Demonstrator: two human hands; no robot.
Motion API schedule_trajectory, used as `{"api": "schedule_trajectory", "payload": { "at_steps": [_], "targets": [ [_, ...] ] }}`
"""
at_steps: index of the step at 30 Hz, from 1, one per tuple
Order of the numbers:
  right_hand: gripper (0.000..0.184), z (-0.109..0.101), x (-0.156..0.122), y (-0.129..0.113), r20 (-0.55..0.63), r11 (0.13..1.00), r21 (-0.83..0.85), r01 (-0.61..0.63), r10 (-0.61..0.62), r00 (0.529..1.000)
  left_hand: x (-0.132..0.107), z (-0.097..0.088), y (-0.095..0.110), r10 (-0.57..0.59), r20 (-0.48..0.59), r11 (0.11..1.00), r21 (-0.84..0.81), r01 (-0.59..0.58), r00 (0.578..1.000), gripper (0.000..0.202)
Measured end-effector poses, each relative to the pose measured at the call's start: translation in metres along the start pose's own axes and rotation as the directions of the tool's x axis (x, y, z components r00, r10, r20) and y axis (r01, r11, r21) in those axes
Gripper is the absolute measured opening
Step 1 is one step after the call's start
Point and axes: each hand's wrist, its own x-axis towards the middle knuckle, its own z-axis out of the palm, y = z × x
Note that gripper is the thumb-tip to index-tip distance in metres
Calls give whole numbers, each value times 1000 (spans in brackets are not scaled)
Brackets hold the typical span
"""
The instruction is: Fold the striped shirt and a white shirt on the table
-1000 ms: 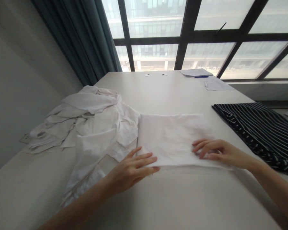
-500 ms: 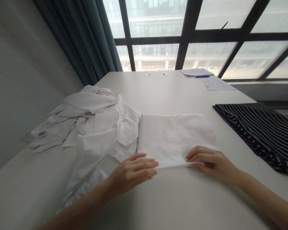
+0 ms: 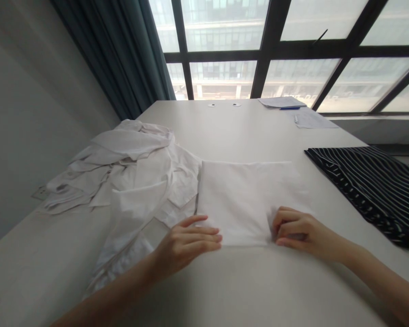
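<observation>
A folded white cloth (image 3: 248, 195) lies flat on the white table (image 3: 245, 131) in front of me. My left hand (image 3: 186, 243) rests at its near left corner, fingers stretched out and lying on the edge. At the near right edge my right hand (image 3: 301, 231) has its fingers curled and pressed onto the cloth. Whether those fingers pinch the edge I cannot make out.
A heap of crumpled white shirts (image 3: 129, 168) lies to the left, touching the folded cloth. A dark striped garment (image 3: 371, 186) covers the table's right side. Papers (image 3: 303, 116) and a blue pen (image 3: 289, 108) sit at the far edge by the window. A dark curtain (image 3: 119, 59) hangs at the back left.
My right hand has slid left along the near edge and curled its fingers. My left hand has drawn back slightly toward the near left corner.
</observation>
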Motion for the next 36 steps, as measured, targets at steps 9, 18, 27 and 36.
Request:
{"api": "schedule_trajectory", "payload": {
  "at_steps": [9, 18, 27, 36],
  "targets": [
    [26, 3, 0, 2, -1, 993, 28, -113, 113, 994, 4, -2, 8, 17, -10, 1000, 25, -17, 1000, 19],
    [27, -18, -10, 34, -590, 834, -117, -539, 378, 714, -7, 7, -8, -264, -164, 961, 39, 274, 950, 17],
    [36, -30, -23, 77, -667, 672, 90, -735, 589, 456, -11, 7, -20, -659, -258, 713, 84, 696, 707, 25],
    [32, -33, -18, 59, -595, 776, 288, -561, 604, 530, -10, 5, -18, -602, -137, 796, -25, 605, 787, 30]
  ]
}}
